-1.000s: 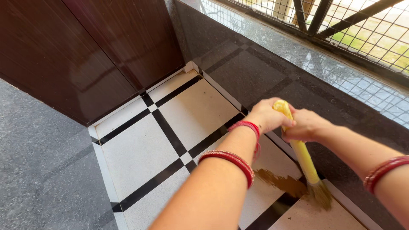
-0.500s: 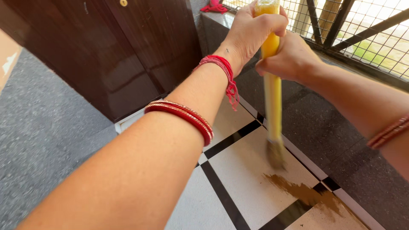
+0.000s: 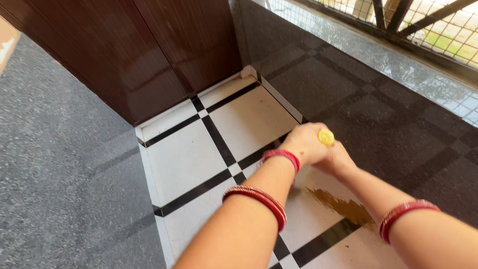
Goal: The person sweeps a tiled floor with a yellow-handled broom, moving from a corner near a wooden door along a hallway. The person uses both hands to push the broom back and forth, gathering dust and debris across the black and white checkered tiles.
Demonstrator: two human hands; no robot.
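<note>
While both forearms reach out from the bottom edge, the left hand [image 3: 304, 143] and the right hand [image 3: 337, 160] meet over the middle of the tiled floor [image 3: 184, 159], pressed together around a yellow handle [image 3: 326, 137]. Only the rounded top end of that handle shows, a bright yellow knob seen end-on between the knuckles; everything below it is hidden by the hands. The left fingers are curled tight about it, and the right hand closes on it just underneath, touching the left. Red bangles [image 3: 259, 198] ring the left forearm, a red thread band [image 3: 283, 155] sits at the left wrist, and another set of bangles [image 3: 401, 215] circles the right forearm.

Just below the hands, between the two arms, a brown smear [image 3: 343, 205] lies on a white tile and runs up to a black strip. It is ragged at its near edge.

The floor is white squares split by black bands. To the left it ends at a pale border against rough grey paving [image 3: 64, 169]. To the right it stops at a low dark stone wall [image 3: 348, 94], close beside the hands. Ahead, bare tiles stretch to a dark brown glossy door [image 3: 149, 50], closing the corner. Above the wall, a speckled ledge [image 3: 398, 65] carries a metal grille [image 3: 438, 25].
</note>
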